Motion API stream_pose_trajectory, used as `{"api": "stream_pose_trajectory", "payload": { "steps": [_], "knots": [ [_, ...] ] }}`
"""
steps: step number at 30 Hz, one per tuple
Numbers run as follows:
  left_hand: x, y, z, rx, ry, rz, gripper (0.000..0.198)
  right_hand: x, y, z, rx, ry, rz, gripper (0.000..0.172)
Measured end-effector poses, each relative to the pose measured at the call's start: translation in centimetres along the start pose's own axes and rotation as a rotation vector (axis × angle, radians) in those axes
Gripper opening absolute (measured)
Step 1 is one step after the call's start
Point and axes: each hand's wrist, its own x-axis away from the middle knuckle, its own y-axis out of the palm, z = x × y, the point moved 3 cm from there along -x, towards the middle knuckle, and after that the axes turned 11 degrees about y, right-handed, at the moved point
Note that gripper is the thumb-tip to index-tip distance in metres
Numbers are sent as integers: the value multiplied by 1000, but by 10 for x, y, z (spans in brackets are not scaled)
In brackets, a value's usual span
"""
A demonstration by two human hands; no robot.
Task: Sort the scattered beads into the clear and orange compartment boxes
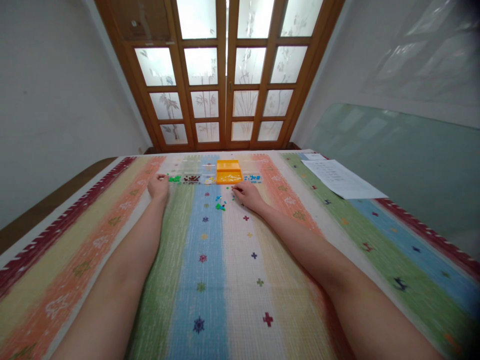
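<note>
My left hand [159,187] rests at the far left with its fingers curled together, beside a heap of small green pieces [174,179]. Whatever it may hold is too small to make out. Nearer the middle, my right hand [247,194] has its fingertips pinched low over the cloth, just in front of an orange box [229,163] with its lid up and pale bits inside. Loose green and blue pieces [220,206] lie on the cloth left of that hand. Dark brown pieces [191,179] and blue pieces [252,178] sit in clear trays on either side of the box.
A striped, patterned tablecloth [204,300] covers the table. Printed paper sheets [343,179] lie at the back right. Behind the table stand wooden doors with glass panes [226,90], and a pale glass panel [397,155] leans along the right wall.
</note>
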Motion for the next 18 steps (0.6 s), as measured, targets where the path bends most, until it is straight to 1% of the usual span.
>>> {"api": "stream_pose_trajectory", "payload": {
  "steps": [5,9,11,13,15,16,18],
  "knots": [
    [-2,-5,-7,-31,-42,22,28,0,0,0,-1,13,-11,17],
    [-1,-7,-8,-40,-16,28,27,0,-2,-2,-3,6,-17,17],
    [1,-7,-3,-35,11,26,28,0,-3,-3,-2,6,-21,17],
    [5,-7,7,-21,75,3,29,1,-3,-4,3,11,-26,17],
    [13,-3,24,2,180,-58,29,1,-4,-5,7,16,-24,17],
    [17,0,34,20,245,-106,30,1,-4,-6,8,16,-22,17],
    [30,8,57,67,389,-257,30,1,-4,-7,12,17,-20,17]
  ]
}}
